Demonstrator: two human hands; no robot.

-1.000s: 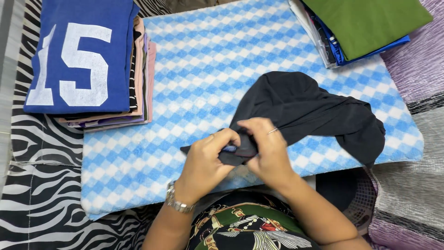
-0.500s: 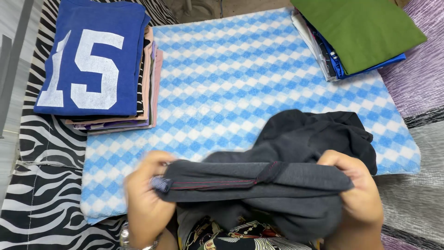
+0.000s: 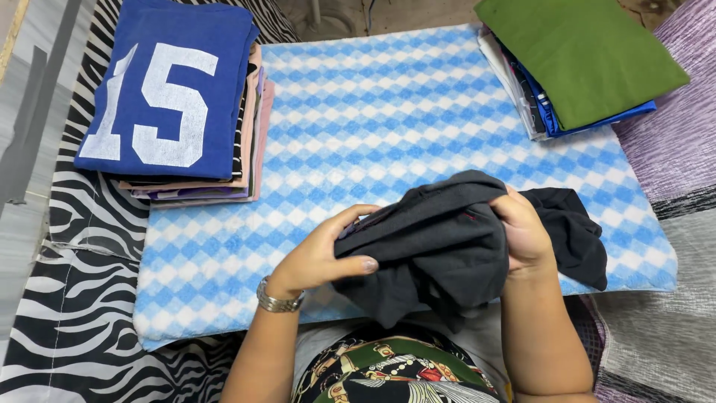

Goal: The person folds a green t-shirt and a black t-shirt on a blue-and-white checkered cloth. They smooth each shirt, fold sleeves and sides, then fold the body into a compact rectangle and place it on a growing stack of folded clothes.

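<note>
A dark grey garment (image 3: 440,246) is bunched up between both my hands, just above the near edge of a blue-and-white checked mat (image 3: 373,119). My left hand (image 3: 324,254), with a metal watch at the wrist, grips the garment's left side, thumb on top. The right side is clutched from above by my right hand (image 3: 526,231). Part of the cloth trails to the right onto the mat, and part hangs down toward my lap.
A stack of folded clothes topped by a blue shirt (image 3: 168,93) with white numerals lies at the mat's left. Another folded pile topped by a green cloth (image 3: 585,52) sits at the far right. A zebra-print sheet (image 3: 82,298) lies underneath on the left.
The garment, first flat on the mat with both hands pinching its near edge, was lifted and stretched wide. Now my hands have come closer together and bunched it up.
</note>
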